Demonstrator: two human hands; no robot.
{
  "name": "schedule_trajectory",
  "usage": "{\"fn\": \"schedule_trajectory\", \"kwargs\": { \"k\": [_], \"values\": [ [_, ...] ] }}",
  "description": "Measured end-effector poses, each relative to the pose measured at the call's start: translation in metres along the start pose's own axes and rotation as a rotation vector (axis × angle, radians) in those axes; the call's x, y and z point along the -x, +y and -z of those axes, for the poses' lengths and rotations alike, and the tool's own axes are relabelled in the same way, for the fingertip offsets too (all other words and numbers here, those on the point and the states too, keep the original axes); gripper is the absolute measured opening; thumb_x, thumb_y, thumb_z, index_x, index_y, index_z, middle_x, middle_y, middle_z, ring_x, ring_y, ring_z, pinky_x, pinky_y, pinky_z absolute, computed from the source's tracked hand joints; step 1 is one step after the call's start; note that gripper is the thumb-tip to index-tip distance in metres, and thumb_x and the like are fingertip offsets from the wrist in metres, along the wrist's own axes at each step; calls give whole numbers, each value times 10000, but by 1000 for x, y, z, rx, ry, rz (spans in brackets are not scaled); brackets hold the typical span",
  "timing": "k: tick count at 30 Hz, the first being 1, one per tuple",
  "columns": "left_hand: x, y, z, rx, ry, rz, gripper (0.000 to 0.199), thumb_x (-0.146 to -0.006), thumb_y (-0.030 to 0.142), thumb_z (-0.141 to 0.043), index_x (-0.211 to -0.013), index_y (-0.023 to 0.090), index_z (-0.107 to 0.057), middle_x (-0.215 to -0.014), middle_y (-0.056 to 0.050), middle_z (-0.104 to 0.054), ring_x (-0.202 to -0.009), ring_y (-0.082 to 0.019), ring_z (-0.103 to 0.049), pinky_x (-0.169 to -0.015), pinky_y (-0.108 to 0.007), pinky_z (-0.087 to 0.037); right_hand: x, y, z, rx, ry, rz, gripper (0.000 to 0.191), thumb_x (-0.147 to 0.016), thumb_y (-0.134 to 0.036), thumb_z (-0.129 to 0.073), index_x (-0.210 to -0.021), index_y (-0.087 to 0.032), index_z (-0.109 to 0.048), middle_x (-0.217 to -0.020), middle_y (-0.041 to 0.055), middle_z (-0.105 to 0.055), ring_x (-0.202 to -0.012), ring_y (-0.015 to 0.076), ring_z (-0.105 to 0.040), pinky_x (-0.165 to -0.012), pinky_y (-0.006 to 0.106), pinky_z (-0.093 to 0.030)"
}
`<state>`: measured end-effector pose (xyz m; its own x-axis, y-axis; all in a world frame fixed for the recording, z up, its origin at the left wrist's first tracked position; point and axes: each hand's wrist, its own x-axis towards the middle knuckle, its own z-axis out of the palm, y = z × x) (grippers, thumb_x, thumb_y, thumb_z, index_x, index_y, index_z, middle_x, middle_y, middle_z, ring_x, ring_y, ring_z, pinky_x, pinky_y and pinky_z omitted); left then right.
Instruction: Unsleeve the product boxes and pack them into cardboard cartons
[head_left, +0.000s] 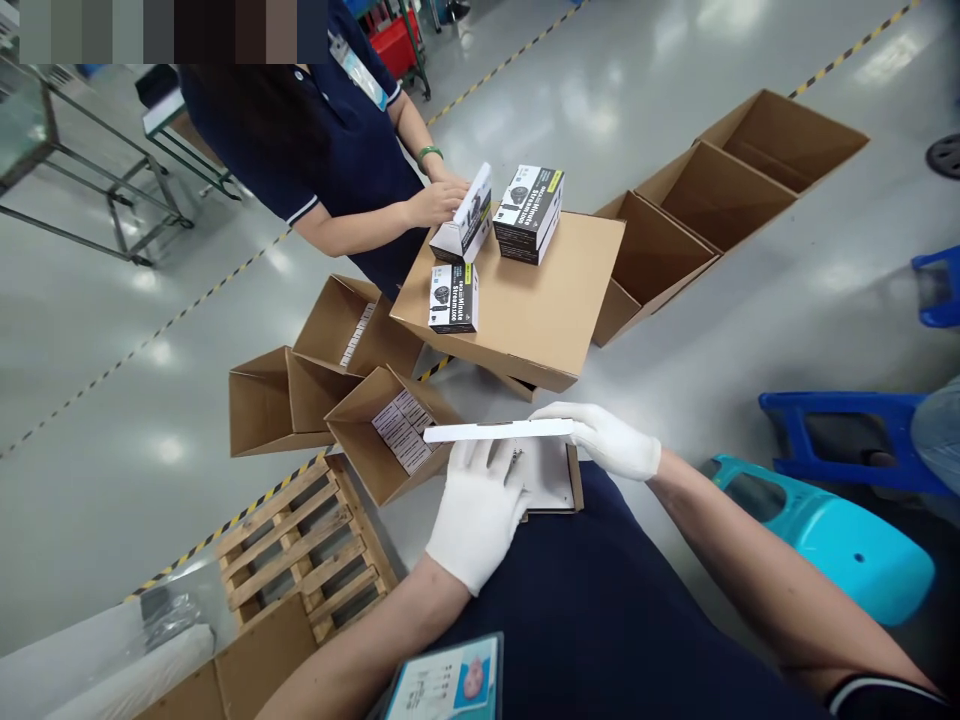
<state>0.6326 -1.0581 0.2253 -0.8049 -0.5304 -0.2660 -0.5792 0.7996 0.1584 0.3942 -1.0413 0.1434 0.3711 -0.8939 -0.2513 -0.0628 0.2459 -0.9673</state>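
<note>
A product box lies open at my waist, its white inside (551, 480) facing up and partly hidden by my fingers. Above it, a thin white panel (499, 430), apparently the box's raised lid, is seen edge-on. My right hand (611, 440), in a white glove, grips the panel's right end. My left hand (480, 515), also gloved, lies over the left side of the box with fingers apart, their tips close to the panel. Small dark details near those fingertips are too small to name.
A co-worker's hands (442, 200) hold an open box on a large carton (555, 290), beside stacked black-and-white boxes (529, 210). Open cartons stand left (259, 405) and right (675, 240). A wooden pallet (300, 545) lies lower left. Stools (840, 540) stand at right.
</note>
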Motion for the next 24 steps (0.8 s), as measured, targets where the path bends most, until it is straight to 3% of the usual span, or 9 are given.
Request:
{"fn": "schedule_trajectory", "kwargs": {
  "k": [3, 6, 9, 11, 13, 16, 18, 20, 24],
  "values": [
    [12, -19, -10, 142, 184, 115, 172, -960, 260, -625, -1059, 193, -748, -1191, -121, -724, -1258, -340, -584, -1148, -571, -387, -1, 1, 2, 12, 15, -24, 487, -1011, -521, -444, -1281, -203, -694, -1139, 84, -723, -994, 277, -652, -927, 434, -548],
    [23, -45, -36, 497, 455, 456, 267, -930, 256, -659, -1187, 200, -703, -1258, -125, -690, -1282, -324, -580, -1129, -532, -424, -1, 1, 6, -14, 1, -8, 501, -1004, -559, -468, -1261, -208, -715, -1165, 83, -729, -1068, 300, -654, -992, 446, -533],
    [16, -60, -72, 1184, 401, 607, 653, -907, 371, -714, -1502, 241, -477, -1452, -120, -583, -1386, -314, -522, -1158, -482, -420, 2, 4, 7, -108, -35, -27, 520, -1009, -592, -463, -1274, -216, -704, -1211, 85, -724, -1120, 300, -655, -1010, 449, -531],
    [3, -60, -91, 1560, 345, 636, 748, -882, 423, -749, -1535, 242, -431, -1363, -103, -648, -1310, -294, -593, -1151, -466, -433, 3, 7, 1, -163, -14, -57, 520, -1005, -592, -479, -1304, -215, -679, -1282, 90, -701, -1188, 295, -637, -1036, 443, -516],
    [-11, -57, -104, 1703, 356, 730, 726, -823, 436, -806, -1451, 196, -531, -1257, -106, -707, -1226, -292, -643, -1132, -475, -450, 0, 12, -10, -149, 90, -148, 497, -973, -558, -554, -1304, -204, -665, -1303, 94, -695, -1204, 297, -634, -1027, 429, -518],
    [-26, -56, -115, 1724, 315, 819, 517, -744, 389, -851, -1164, 123, -710, -1179, -145, -751, -1143, -324, -677, -1080, -508, -484, -12, 21, -29, -9, 287, -365, 387, -887, -424, -653, -1187, -183, -698, -1141, 81, -755, -1060, 298, -683, -899, 402, -556],
    [-28, -61, -121, 1683, 260, 843, 389, -696, 330, -855, -994, 102, -748, -1090, -150, -777, -1080, -342, -695, -1046, -531, -497, -22, 30, -39, 46, 342, -412, 336, -829, -329, -662, -1126, -178, -707, -1043, 65, -773, -984, 286, -697, -840, 380, -562],
    [-25, -70, -126, 1630, 272, 793, 374, -670, 263, -826, -999, 101, -753, -1102, -139, -780, -1102, -346, -688, -1065, -531, -482, -26, 41, -43, 20, 351, -384, 398, -778, -251, -647, -1167, -177, -694, -1035, 58, -778, -975, 272, -703, -844, 373, -567],
    [-5, -85, -129, 1627, 282, 401, 556, -787, 329, -731, -1309, 143, -686, -1380, -137, -675, -1308, -335, -592, -1184, -482, -377, -12, 64, -37, -112, 341, -254, 418, -808, -272, -596, -1204, -187, -701, -1162, 84, -756, -1111, 287, -684, -997, 425, -545]
  ]
}}
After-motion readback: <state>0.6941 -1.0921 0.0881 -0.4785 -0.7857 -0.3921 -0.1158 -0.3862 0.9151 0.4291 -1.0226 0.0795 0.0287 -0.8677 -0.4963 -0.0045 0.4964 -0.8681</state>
